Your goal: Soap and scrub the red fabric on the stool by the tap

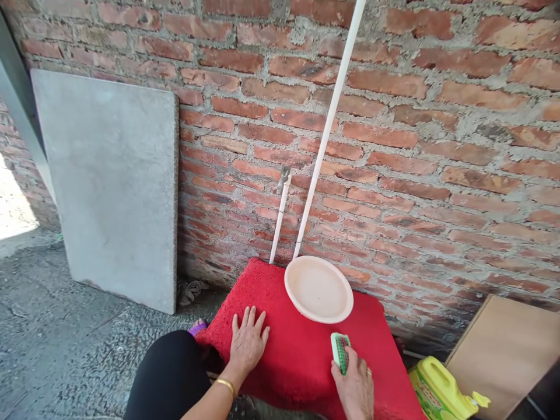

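A red, fuzzy-textured cloth (297, 356) is spread over a low surface in front of me. My left hand (248, 344) lies flat on its left part, fingers spread, with nothing in it. My right hand (355, 382) is closed around a green and white scrub brush (340, 352) over the right part of the cloth. Whether the brush touches the cloth, I cannot tell. Beyond the hands, a pale pink round basin (319, 289) rests at the cloth's far edge, near the wall.
A brick wall (380, 137) stands behind, with a white pipe (328, 122) and a tap (284, 178). At left leans a grey slab (109, 181). A yellow jug (440, 388) and a cardboard sheet (503, 350) are at right. My knee (168, 373) is lower left.
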`<state>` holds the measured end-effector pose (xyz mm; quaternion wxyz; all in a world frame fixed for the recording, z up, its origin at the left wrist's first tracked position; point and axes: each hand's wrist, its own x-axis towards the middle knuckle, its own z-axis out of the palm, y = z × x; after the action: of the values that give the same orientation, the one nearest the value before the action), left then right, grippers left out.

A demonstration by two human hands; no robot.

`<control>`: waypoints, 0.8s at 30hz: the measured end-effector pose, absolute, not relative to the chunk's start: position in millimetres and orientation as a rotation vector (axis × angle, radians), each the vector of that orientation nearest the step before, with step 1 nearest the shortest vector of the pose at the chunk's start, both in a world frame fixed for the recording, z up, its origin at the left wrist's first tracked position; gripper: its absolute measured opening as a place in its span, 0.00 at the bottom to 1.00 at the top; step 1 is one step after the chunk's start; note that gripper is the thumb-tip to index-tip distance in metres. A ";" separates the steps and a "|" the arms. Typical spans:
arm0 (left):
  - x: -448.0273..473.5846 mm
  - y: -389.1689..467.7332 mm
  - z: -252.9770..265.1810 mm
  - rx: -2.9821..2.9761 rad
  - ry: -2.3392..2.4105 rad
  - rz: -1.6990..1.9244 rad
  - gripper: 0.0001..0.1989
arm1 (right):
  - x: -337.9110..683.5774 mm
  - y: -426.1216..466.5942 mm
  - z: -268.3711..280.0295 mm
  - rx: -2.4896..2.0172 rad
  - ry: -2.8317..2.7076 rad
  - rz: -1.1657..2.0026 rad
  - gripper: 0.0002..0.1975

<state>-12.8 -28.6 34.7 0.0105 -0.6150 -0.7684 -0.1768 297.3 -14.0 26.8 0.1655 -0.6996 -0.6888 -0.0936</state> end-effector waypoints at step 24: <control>-16.6 -23.4 17.2 -1.859 -2.332 -0.585 0.21 | 270.6 -19.9 52.9 -2.035 -2.128 -0.100 0.27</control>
<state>-16.6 -23.4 17.2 0.0513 -0.6108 -0.7663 -0.1923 270.6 -19.9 52.9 0.0976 -0.6875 -0.7188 -0.0337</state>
